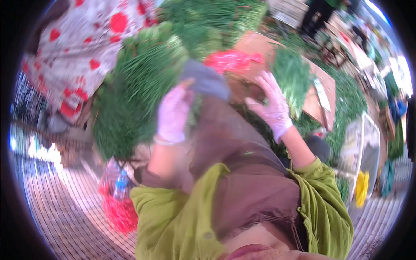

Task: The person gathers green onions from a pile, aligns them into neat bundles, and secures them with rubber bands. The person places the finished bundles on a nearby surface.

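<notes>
My left hand [175, 112], in a thin pale glove, is beside a large heap of long green chive-like bunches [139, 78]. Its fingertips meet the edge of a grey-blue cloth-like piece [208, 79] over my knee; blur hides whether they grip it. My right hand [271, 105], gloved likewise, hovers with fingers apart and nothing in it. Beyond its fingers, a loose green bunch [291, 76] lies across a wooden board [256, 44]. A crumpled pink-red plastic bag [230, 61] rests at the board's left part. On the right side of the board lies a broad-bladed knife [321, 96].
More tied bunches [211, 19] are piled at the back. A heart-patterned cloth [78, 55] hangs at left. Below it are red plastic strings [121, 213] and a bottle [121, 185]. A white-framed container [360, 152] stands right; a person [317, 19] stands behind.
</notes>
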Demonstrator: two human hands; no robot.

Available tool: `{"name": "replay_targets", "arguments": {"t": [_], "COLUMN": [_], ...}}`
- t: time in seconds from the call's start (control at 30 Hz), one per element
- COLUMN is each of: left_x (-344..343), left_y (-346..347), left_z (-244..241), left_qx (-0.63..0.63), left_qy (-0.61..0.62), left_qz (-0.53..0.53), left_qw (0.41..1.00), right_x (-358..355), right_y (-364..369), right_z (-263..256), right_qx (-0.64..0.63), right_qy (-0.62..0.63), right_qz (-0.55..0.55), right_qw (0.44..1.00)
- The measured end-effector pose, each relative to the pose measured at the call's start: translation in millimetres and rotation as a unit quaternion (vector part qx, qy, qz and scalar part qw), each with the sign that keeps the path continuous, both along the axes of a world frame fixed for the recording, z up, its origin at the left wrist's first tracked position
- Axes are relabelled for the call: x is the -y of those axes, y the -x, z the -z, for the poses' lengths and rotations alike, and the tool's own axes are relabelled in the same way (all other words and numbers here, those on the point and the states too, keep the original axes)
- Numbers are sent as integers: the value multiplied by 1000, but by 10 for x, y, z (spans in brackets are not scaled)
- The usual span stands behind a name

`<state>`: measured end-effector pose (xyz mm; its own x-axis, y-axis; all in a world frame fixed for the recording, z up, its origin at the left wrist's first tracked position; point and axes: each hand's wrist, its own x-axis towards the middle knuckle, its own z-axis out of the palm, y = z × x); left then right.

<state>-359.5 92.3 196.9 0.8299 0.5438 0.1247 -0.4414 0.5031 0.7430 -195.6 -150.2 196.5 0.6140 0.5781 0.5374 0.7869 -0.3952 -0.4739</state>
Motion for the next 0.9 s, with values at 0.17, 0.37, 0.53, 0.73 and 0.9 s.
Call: {"name": "replay_targets", "arguments": {"t": [0.17, 0.37, 0.53, 0.73, 0.9], "left_x": [1224, 1546, 1787, 1865, 1826], "left_y": [-870, -1380, -1514, -1358, -1298], "left_z": [-224, -25, -69, 38, 258], "left_qx": [42, 3, -38, -55, -87], "left_qy": [11, 66, 33, -51, -50], "left_qz": [222, 299, 352, 460, 362], "left_qw": [974, 952, 935, 885, 927], "right_x": [655, 1617, 1931, 2072, 2000], "right_y": [-35, -417, -302, -455, -281], "right_z": [-341, -42, -486, -78, -272], "right_qx": [-251, -421, -494, -548, -502], "right_qy": [-35, -204, -3, -25, -100], "right_qz": [23, -9, -94, -148, 6], "right_qw": [967, 884, 864, 823, 859]}}
